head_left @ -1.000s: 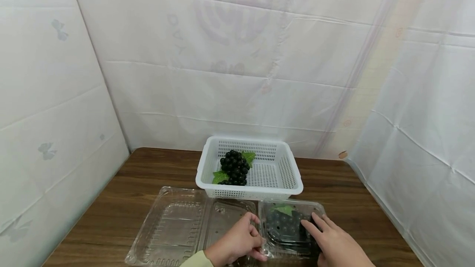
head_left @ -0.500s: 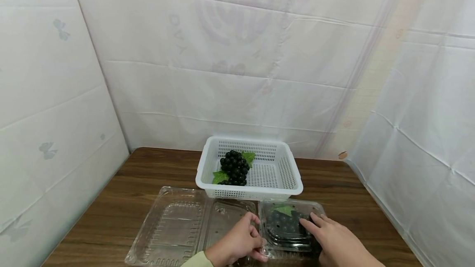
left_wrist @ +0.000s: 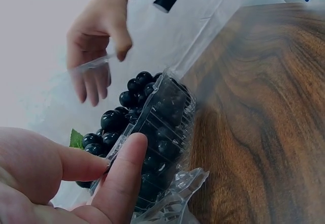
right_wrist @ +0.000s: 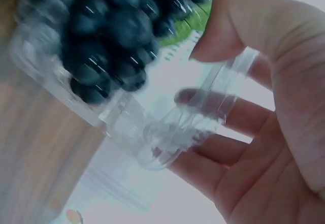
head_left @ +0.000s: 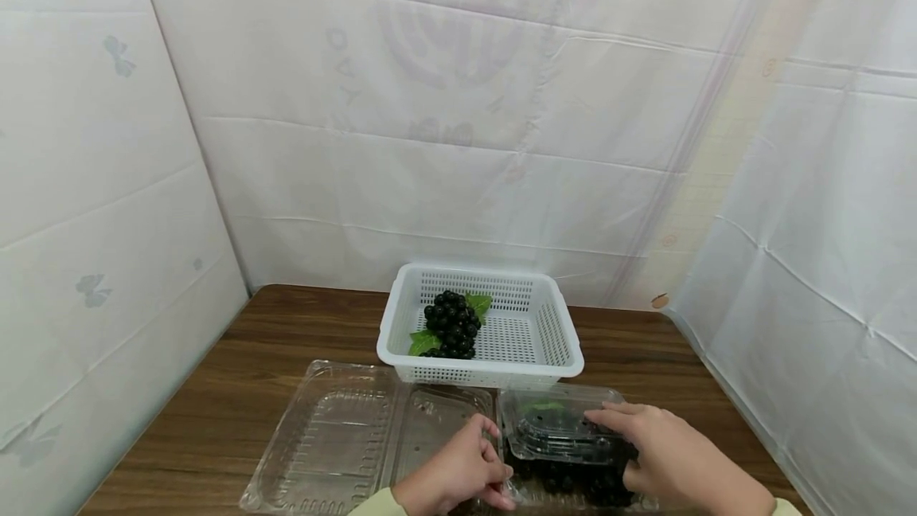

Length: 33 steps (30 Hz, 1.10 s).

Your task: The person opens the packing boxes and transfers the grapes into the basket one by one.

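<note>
A clear hinged plastic box (head_left: pixel 528 492) stands at the front right, with a bunch of dark grapes (left_wrist: pixel 111 125) and a green leaf inside. My left hand (head_left: pixel 462 464) pinches its left rim between thumb and a finger, as the left wrist view shows. The clear lid (right_wrist: pixel 162 142) is tilted up off the box's front edge, baring the grapes there. My right hand (head_left: pixel 666 448) grips the lid's edge, thumb on one face and fingers on the other. In the head view that lid still overlaps the back part of the grapes.
A second clear box (head_left: pixel 344 440) lies spread open on the wooden table (head_left: pixel 215 404), left of the hands. Behind both boxes stands a white perforated basket (head_left: pixel 487 373) holding another dark grape bunch (head_left: pixel 453 325) with leaves. White cloth (head_left: pixel 444 142) hangs around the table's back and sides.
My right hand has raised the front of the lid, which earlier lay down over the grapes. The hand now grips it rather than resting on top. My left hand has stayed put.
</note>
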Each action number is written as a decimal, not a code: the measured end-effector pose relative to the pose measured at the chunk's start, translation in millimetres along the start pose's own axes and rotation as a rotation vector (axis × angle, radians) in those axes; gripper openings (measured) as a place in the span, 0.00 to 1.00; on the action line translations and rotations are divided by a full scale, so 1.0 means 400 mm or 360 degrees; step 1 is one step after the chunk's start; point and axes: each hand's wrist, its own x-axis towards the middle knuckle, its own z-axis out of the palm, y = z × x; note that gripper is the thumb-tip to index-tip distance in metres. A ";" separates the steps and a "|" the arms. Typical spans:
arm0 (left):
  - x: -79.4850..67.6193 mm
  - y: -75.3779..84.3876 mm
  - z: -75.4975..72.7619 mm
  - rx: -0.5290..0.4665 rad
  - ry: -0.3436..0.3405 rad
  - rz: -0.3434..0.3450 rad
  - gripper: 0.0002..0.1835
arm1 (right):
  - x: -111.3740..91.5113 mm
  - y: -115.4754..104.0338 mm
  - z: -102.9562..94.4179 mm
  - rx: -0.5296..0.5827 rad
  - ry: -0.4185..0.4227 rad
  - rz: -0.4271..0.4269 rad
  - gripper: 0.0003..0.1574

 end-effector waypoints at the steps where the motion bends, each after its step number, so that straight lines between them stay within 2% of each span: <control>1: -0.002 0.000 0.000 -0.0006 -0.0012 -0.0005 0.22 | 0.002 0.001 -0.009 -0.0017 0.0037 -0.0073 0.44; 4: -0.008 -0.001 0.003 -0.0021 -0.0027 -0.0005 0.22 | 0.007 0.005 -0.039 -0.0082 0.0161 -0.0270 0.41; 6: -0.011 -0.002 0.006 -0.0025 -0.0027 -0.0008 0.21 | 0.011 0.007 -0.061 -0.0097 0.0215 -0.0327 0.38; 14: -0.022 0.000 0.019 0.0001 -0.0026 -0.0067 0.20 | 0.039 0.012 -0.139 -0.0064 0.0208 -0.0203 0.28; 22: -0.022 -0.005 0.019 0.0072 -0.0049 -0.0042 0.18 | 0.080 0.024 -0.171 -0.0089 0.0298 -0.0197 0.26; 26: 0.018 -0.048 -0.010 0.0129 -0.0135 -0.0061 0.20 | 0.094 0.034 -0.184 -0.0083 0.0362 -0.0236 0.25; 30: 0.093 -0.135 -0.050 0.0077 -0.0223 -0.0059 0.24 | 0.101 0.047 -0.198 -0.0042 0.0380 -0.0245 0.21; 33: 0.139 -0.185 -0.071 0.0037 -0.0290 -0.0073 0.27 | 0.103 0.060 -0.207 -0.0001 0.0356 -0.0242 0.19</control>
